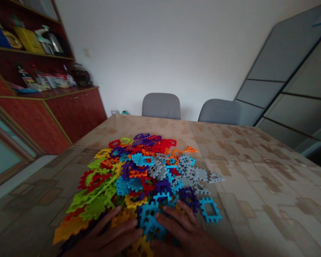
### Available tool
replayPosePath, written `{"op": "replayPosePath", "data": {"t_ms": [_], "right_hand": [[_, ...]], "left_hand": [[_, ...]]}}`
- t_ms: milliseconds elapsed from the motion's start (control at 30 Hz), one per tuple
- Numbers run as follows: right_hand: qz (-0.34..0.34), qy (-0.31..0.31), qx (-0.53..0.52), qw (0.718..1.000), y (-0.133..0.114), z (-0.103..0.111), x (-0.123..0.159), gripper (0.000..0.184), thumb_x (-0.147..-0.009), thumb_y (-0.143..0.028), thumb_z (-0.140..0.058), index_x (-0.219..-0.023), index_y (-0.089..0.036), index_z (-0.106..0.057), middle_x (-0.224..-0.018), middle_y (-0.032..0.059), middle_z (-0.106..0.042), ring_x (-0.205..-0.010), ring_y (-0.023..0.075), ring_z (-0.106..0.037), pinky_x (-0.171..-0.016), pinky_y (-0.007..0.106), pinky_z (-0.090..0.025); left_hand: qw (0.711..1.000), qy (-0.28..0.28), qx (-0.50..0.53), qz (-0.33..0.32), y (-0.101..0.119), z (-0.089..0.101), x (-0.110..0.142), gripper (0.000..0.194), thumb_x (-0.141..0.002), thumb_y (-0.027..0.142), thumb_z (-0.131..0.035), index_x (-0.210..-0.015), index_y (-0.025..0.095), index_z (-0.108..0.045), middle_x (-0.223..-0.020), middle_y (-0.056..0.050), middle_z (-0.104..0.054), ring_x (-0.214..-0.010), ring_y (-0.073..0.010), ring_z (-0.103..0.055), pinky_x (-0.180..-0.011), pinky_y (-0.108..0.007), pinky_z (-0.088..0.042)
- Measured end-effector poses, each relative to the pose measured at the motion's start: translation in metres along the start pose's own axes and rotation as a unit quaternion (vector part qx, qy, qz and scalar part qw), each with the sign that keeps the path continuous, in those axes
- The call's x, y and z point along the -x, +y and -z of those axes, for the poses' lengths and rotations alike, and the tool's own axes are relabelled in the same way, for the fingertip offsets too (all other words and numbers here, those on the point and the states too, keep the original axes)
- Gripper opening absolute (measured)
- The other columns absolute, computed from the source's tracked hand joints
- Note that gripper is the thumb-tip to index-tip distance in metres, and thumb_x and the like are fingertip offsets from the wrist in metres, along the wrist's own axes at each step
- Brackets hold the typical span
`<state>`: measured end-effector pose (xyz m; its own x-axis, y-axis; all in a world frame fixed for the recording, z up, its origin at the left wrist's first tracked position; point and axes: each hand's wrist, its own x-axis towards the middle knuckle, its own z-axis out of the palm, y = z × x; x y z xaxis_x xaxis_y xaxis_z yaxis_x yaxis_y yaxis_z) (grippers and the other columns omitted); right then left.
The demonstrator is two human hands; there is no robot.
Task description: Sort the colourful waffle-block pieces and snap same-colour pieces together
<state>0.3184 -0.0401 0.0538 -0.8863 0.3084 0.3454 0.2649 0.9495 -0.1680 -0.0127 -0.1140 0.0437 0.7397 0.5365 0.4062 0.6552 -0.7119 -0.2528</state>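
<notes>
Surface [259,178]: tan, block-patterned, is carrying a multicoloured heap of notched plastic tiles [135,184].
Fingers: left-hand fingers [117,232] and right-hand fingers [172,225] are spreading loosely over the heap's near edge, ungripping.
Room: two grey chairs [161,106] are standing beyond; red-brown cabinet [73,110], left; grey panelled wardrobe [267,59], right; white wall [163,53] behind.

We counted one left hand [111,233], one right hand [183,226], one table [251,175], two grey chairs [161,106] and one heap of notched pieces [96,207], too jumbled to number, with one blue square frame [212,217] and one orange triangle [190,149] along its right edge.
</notes>
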Motion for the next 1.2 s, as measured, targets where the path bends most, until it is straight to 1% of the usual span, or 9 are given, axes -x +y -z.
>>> {"op": "replayPosePath", "data": {"t_ms": [67, 167, 300, 400, 500, 633, 867, 1000, 1200], "right_hand": [[0.001, -0.018, -0.003, 1.0, 0.002, 0.009, -0.002, 0.063, -0.098, -0.035, -0.062, -0.155, -0.034, -0.036, -0.149, 0.0098, -0.054, -0.139, 0.0283, -0.049, -0.118, 0.055, -0.034], [-0.017, -0.056, -0.034, 0.998, 0.008, 0.016, -0.003, 0.069, -0.093, -0.05, -0.065, -0.154, -0.03, -0.039, -0.158, 0.015, -0.042, -0.145, 0.0344, -0.039, -0.118, 0.061, -0.029], [-0.044, -0.063, -0.074, 0.994, 0.017, 0.017, -0.008, 0.085, -0.087, -0.066, -0.065, -0.157, -0.029, -0.034, -0.165, 0.0158, -0.029, -0.15, 0.0363, -0.027, -0.12, 0.063, -0.018], [-0.068, -0.043, -0.071, 0.994, 0.027, 0.024, -0.006, 0.082, -0.09, -0.066, -0.06, -0.158, -0.031, -0.03, -0.165, 0.0138, -0.029, -0.15, 0.0356, -0.027, -0.121, 0.063, -0.016], [-0.127, 0.016, -0.039, 0.991, 0.04, 0.04, 0.009, 0.073, -0.097, -0.055, -0.055, -0.16, -0.032, -0.026, -0.164, 0.0126, -0.031, -0.149, 0.0366, -0.029, -0.119, 0.063, -0.024], [-0.19, 0.057, 0.026, 0.98, 0.058, 0.052, 0.045, 0.072, -0.096, -0.053, -0.057, -0.159, -0.034, -0.027, -0.162, 0.0135, -0.033, -0.145, 0.0396, -0.034, -0.112, 0.064, -0.035], [-0.333, 0.121, 0.124, 0.927, 0.1, 0.022, 0.088, 0.056, -0.101, -0.052, -0.043, -0.146, -0.021, -0.051, -0.151, 0.0215, -0.045, -0.136, 0.0392, -0.045, -0.105, 0.062, -0.045], [-0.351, 0.13, 0.121, 0.92, 0.105, 0.006, 0.07, 0.049, -0.102, -0.05, -0.04, -0.139, -0.023, -0.059, -0.143, 0.017, -0.054, -0.133, 0.0335, -0.05, -0.107, 0.055, -0.045], [-0.336, 0.127, 0.11, 0.927, 0.091, -0.005, 0.021, 0.045, -0.103, -0.043, -0.042, -0.136, -0.019, -0.06, -0.139, 0.0181, -0.058, -0.129, 0.0342, -0.051, -0.106, 0.059, -0.044]], "left_hand": [[0.998, 0.018, 0.033, -0.046, -0.005, 0.008, -0.02, 0.049, -0.093, 0.027, -0.063, -0.141, 0.039, -0.055, -0.147, 0.007, -0.058, -0.138, -0.0206, -0.05, -0.126, -0.044, -0.017], [0.996, -0.011, 0.068, -0.05, -0.008, 0.016, -0.037, 0.048, -0.092, 0.033, -0.062, -0.139, 0.027, -0.056, -0.151, -0.002, -0.053, -0.145, -0.0228, -0.041, -0.126, -0.05, -0.003], [0.997, -0.025, 0.059, -0.038, -0.011, 0.016, -0.04, 0.056, -0.089, 0.044, -0.068, -0.14, 0.022, -0.057, -0.152, -0.006, -0.053, -0.149, -0.0248, -0.034, -0.126, -0.049, 0.0], [0.999, 0.007, 0.026, -0.019, -0.012, 0.012, -0.037, 0.038, -0.095, 0.028, -0.061, -0.132, 0.024, -0.063, -0.146, -0.003, -0.059, -0.15, -0.0225, -0.031, -0.127, -0.048, -0.001], [0.999, 0.039, 0.018, -0.009, -0.006, 0.01, -0.035, 0.041, -0.092, 0.007, -0.053, -0.125, 0.027, -0.067, -0.14, 0.0, -0.065, -0.148, -0.0199, -0.035, -0.127, -0.049, -0.006], [0.998, 0.022, 0.039, -0.051, 0.008, 0.011, -0.04, 0.039, -0.097, 0.011, -0.05, -0.126, 0.032, -0.065, -0.141, 0.003, -0.064, -0.146, -0.0199, -0.037, -0.127, -0.054, -0.003], [0.996, 0.023, -0.005, -0.083, 0.015, 0.012, -0.075, 0.031, -0.098, 0.024, -0.06, -0.126, 0.035, -0.067, -0.132, 0.0, -0.069, -0.13, -0.0221, -0.055, -0.125, -0.053, 0.005], [0.997, 0.056, 0.006, -0.045, 0.013, 0.011, -0.089, 0.018, -0.103, 0.03, -0.056, -0.111, 0.033, -0.072, -0.124, 0.004, -0.073, -0.122, -0.0182, -0.061, -0.127, -0.046, 0.003], [0.999, 0.029, 0.015, -0.039, 0.001, 0.006, -0.087, 0.035, -0.105, 0.013, -0.039, -0.113, 0.024, -0.071, -0.132, -0.002, -0.069, -0.128, -0.0214, -0.057, -0.126, -0.049, 0.006]]}}
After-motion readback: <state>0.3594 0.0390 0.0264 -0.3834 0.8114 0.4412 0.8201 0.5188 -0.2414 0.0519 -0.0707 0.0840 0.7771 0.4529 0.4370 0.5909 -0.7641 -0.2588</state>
